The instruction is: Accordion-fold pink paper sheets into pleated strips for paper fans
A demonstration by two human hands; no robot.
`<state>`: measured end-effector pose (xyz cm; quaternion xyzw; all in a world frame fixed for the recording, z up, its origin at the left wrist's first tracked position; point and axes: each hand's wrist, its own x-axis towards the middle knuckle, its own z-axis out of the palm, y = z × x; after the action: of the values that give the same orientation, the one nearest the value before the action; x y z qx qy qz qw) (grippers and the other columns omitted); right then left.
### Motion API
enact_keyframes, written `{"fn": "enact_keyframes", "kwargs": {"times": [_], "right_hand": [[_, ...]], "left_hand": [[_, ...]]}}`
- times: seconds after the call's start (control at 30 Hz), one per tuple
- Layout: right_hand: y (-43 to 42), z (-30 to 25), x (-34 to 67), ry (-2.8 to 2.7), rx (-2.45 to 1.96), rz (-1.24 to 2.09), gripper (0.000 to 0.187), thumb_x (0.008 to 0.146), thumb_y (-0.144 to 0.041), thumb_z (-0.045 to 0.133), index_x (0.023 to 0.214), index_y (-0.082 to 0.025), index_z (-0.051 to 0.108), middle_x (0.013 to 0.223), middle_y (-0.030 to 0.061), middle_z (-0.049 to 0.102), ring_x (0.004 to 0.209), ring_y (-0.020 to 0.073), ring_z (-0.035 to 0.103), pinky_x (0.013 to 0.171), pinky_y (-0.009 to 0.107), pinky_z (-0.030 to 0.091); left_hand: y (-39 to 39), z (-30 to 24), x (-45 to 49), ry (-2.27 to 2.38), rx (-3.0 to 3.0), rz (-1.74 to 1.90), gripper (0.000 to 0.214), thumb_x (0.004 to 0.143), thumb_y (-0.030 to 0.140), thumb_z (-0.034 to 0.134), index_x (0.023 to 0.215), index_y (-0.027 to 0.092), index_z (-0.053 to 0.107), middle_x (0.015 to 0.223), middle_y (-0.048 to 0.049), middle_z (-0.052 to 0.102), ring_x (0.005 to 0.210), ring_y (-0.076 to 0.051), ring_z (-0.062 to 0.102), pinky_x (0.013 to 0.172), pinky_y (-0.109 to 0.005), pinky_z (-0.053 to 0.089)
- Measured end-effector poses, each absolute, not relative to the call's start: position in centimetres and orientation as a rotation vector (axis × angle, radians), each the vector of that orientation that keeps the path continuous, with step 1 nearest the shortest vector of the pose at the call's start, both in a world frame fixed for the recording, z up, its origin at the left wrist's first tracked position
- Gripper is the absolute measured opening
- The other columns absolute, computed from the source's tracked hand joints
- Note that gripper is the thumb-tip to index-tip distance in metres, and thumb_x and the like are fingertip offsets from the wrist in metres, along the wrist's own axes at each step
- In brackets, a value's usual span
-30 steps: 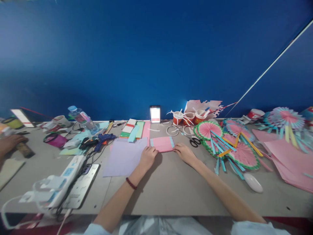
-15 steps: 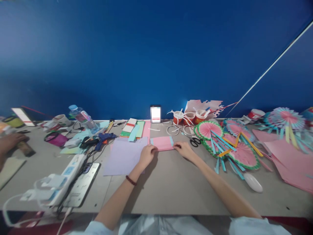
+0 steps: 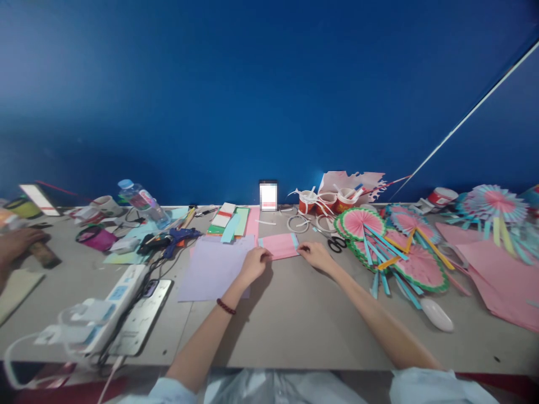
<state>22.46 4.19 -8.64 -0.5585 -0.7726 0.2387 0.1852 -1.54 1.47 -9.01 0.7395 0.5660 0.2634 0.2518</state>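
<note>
A small pink paper piece (image 3: pixel 278 246) with a light blue band at its right end lies flat on the grey table. My left hand (image 3: pixel 254 266) is closed at its lower left corner, thumb and fingers pinched together. At the right end, beside the blue band, my right hand (image 3: pixel 315 257) pinches the edge. Close to my left hand, a lilac paper sheet (image 3: pixel 213 266) lies partly under the wrist. Black-handled scissors (image 3: pixel 337 244) rest to the right of my right hand.
Pleated paper fans (image 3: pixel 400 252) with ribbons spread on the right, near a white mouse (image 3: pixel 437 314). A power strip (image 3: pixel 122 297), a phone (image 3: pixel 143 320) and a blue glue gun (image 3: pixel 179 241) lie left. Another person's hand (image 3: pixel 19 247) is at far left.
Both hands stay almost in place at the paper's ends. The light blue band that showed at the paper's left end no longer shows; that end now looks pink.
</note>
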Motion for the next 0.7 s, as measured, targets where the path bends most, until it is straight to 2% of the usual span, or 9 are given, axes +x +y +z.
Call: {"fn": "enact_keyframes", "kwargs": {"times": [0.17, 0.33, 0.43, 0.57, 0.7], "right_hand": [[3.4, -8.0, 22.6, -2.273, -1.438, 0.684, 0.020, 0.083, -0.017, 0.052, 0.091, -0.022, 0.070, 0.094, 0.0048, 0.069, 0.084, 0.0167, 0.063, 0.078, 0.027, 0.046], [2.0, -7.7, 22.7, -2.452, -1.212, 0.474, 0.017, 0.085, -0.019, 0.053, 0.092, -0.020, 0.069, 0.094, 0.0075, 0.066, 0.097, 0.0199, 0.058, 0.086, 0.031, 0.045], [1.7, -8.0, 22.7, -2.508, -1.183, 0.438, 0.019, 0.089, -0.021, 0.050, 0.095, -0.020, 0.068, 0.096, 0.0082, 0.067, 0.095, 0.0194, 0.059, 0.085, 0.031, 0.046], [1.9, -8.2, 22.5, -2.500, -1.188, 0.445, 0.023, 0.091, -0.021, 0.045, 0.094, -0.020, 0.068, 0.095, 0.0079, 0.067, 0.093, 0.0185, 0.060, 0.083, 0.031, 0.046], [2.2, -8.1, 22.2, -2.417, -1.198, 0.559, 0.021, 0.089, -0.018, 0.047, 0.091, -0.019, 0.069, 0.092, 0.0078, 0.068, 0.092, 0.0187, 0.061, 0.085, 0.031, 0.045]], "left_hand": [[1.1, -8.3, -1.8, 1.465, 2.101, 0.671, 0.020, 0.079, 0.007, 0.052, 0.083, 0.017, 0.069, 0.085, -0.0048, 0.068, 0.085, -0.017, 0.060, 0.080, -0.029, 0.045], [-0.2, -8.1, -1.4, 1.462, 2.377, 0.597, 0.024, 0.087, 0.008, 0.045, 0.090, 0.017, 0.067, 0.090, -0.0065, 0.063, 0.089, -0.018, 0.056, 0.079, -0.030, 0.042], [-0.8, -8.4, -1.3, 1.460, 2.482, 0.566, 0.023, 0.088, 0.008, 0.044, 0.092, 0.016, 0.065, 0.090, -0.0070, 0.062, 0.089, -0.018, 0.056, 0.079, -0.030, 0.042], [-0.8, -8.4, -1.6, 1.474, 2.405, 0.597, 0.021, 0.087, 0.010, 0.048, 0.088, 0.017, 0.068, 0.087, -0.0067, 0.065, 0.084, -0.018, 0.058, 0.078, -0.030, 0.043], [-0.3, -8.3, -1.9, 1.524, 2.257, 0.621, 0.021, 0.083, 0.010, 0.052, 0.081, 0.018, 0.071, 0.085, -0.0059, 0.068, 0.084, -0.018, 0.061, 0.077, -0.028, 0.044]]}}
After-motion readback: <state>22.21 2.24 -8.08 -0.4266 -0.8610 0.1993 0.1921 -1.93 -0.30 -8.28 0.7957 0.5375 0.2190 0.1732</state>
